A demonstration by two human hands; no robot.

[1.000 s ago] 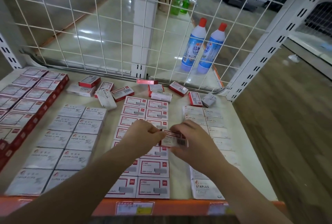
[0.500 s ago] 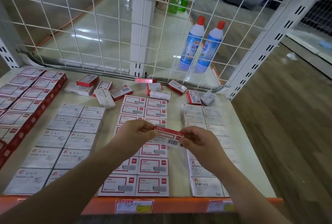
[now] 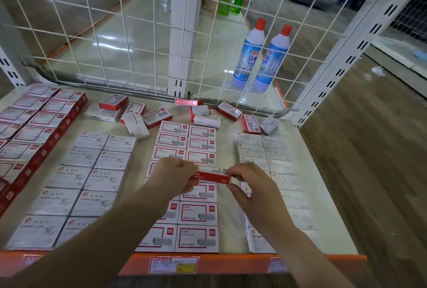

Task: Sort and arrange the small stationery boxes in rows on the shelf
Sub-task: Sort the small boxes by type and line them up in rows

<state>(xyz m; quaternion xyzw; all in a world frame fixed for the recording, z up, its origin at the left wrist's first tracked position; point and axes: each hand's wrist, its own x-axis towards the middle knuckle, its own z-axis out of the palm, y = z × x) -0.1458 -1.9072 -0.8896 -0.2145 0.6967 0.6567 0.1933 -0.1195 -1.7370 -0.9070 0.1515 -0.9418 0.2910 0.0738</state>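
Both hands hold one small red-and-white staple box [image 3: 211, 177] just above the middle rows, its red side facing me. My left hand [image 3: 174, 175] pinches its left end and my right hand [image 3: 250, 182] pinches its right end. Below it lie two columns of red-framed white boxes [image 3: 198, 213]. Grey paper clip boxes [image 3: 92, 179] fill rows to the left, white staples boxes [image 3: 275, 151] rows to the right. Several loose boxes [image 3: 147, 116] lie scattered along the back of the shelf [image 3: 323, 206].
Red-sided boxes [image 3: 34, 130] are stacked in rows at the far left. A white wire grid [image 3: 129, 33] closes the back; two blue cleaner bottles [image 3: 258, 56] stand behind it. The orange front edge [image 3: 231, 262] carries price labels. Wooden floor lies to the right.
The box was lifted off the middle rows and turned between both hands, so its red side now faces me instead of the barcode face.
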